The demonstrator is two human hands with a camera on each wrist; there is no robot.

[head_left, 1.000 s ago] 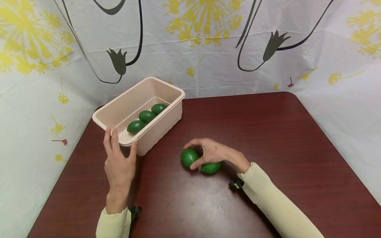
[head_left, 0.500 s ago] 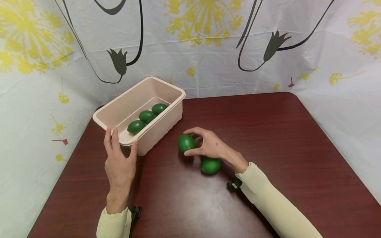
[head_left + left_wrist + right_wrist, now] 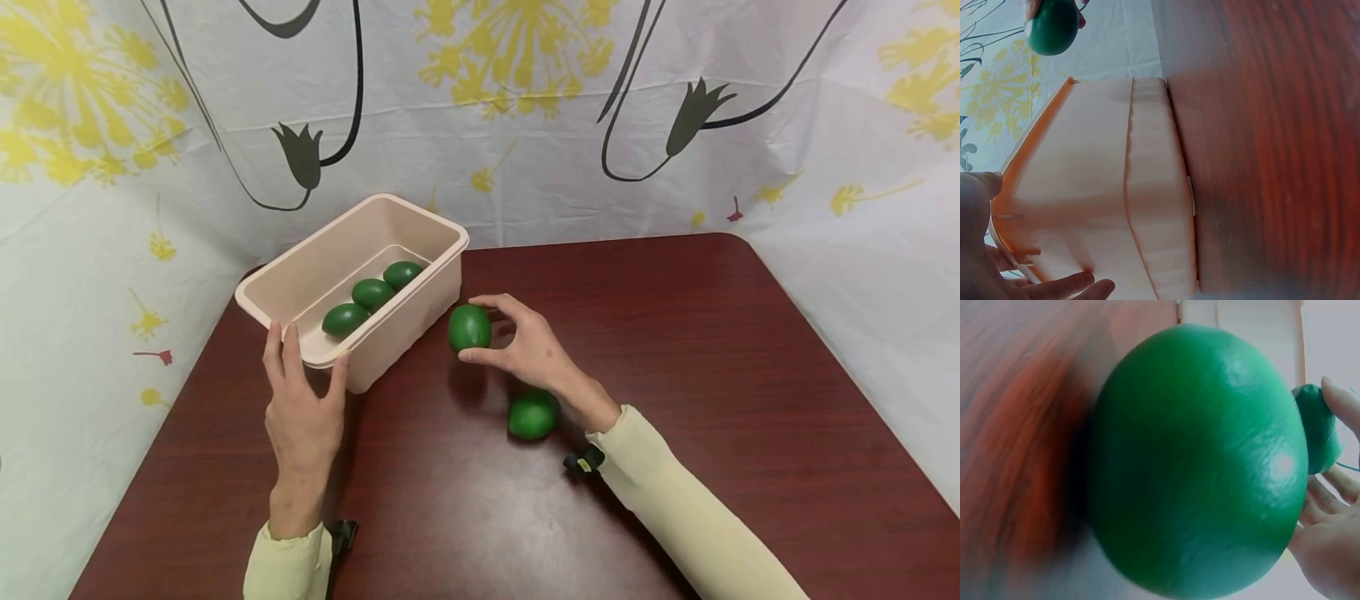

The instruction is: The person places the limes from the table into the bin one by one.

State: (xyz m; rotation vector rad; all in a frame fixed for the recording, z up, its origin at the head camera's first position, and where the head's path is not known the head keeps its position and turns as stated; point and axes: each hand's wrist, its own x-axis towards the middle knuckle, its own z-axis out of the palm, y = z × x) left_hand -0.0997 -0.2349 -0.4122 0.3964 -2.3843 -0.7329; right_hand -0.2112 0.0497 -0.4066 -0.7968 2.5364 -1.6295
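Note:
My right hand (image 3: 525,342) holds a green lime (image 3: 470,328) between thumb and fingers, raised over the table beside the long wall of a beige plastic box (image 3: 420,319). A second lime (image 3: 533,414) lies on the table below that wrist; it fills much of the right wrist view, with the held lime (image 3: 1318,428) behind it. Inside the box, three limes (image 3: 345,320) lie in a row. My left hand (image 3: 303,417) rests at the box's near corner, fingers extended against the end wall and thumb by the long side. In the left wrist view its fingertips (image 3: 1100,289) lie along the outer wall.
The dark red-brown wooden table (image 3: 637,333) has its far edge against a white patterned sheet (image 3: 525,167), which also hangs along both sides. The box stands at the back left of the table, its rim raised well above the tabletop.
My right hand has picked the lime up from beside the other one and carried it away from me, toward the box's long side. The left hand and the box have stayed in place.

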